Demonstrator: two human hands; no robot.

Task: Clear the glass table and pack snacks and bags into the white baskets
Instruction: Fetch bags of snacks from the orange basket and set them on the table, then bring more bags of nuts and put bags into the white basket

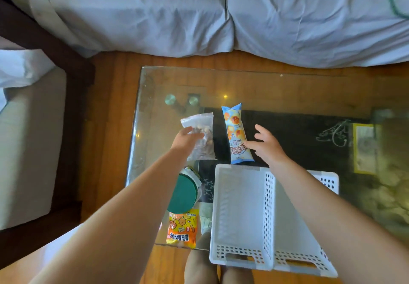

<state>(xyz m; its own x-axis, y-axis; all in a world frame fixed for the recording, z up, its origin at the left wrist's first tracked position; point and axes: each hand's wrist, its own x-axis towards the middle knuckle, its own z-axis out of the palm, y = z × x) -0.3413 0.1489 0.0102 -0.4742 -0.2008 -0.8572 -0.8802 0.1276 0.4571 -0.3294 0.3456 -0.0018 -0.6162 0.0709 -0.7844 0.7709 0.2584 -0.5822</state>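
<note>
On the glass table (168, 80) lie a clear zip bag of nuts (200, 133) and a long blue snack packet (236, 133). My left hand (184, 139) rests on the zip bag, its fingers curled over the bag's left side. My right hand (266, 144) hovers with spread fingers beside the blue packet, thumb touching its lower right edge. Two white perforated baskets (241, 212) stand side by side at the table's near edge, both empty. A green-lidded jar (183, 194) and an orange snack packet (182, 228) sit left of the baskets.
A bed with a grey-white quilt (199, 17) runs along the far side. A pale cushioned seat (28, 142) with dark wooden frame stands at the left. A yellow-framed item (364, 148) lies under the glass at the right. My knees show below the table edge.
</note>
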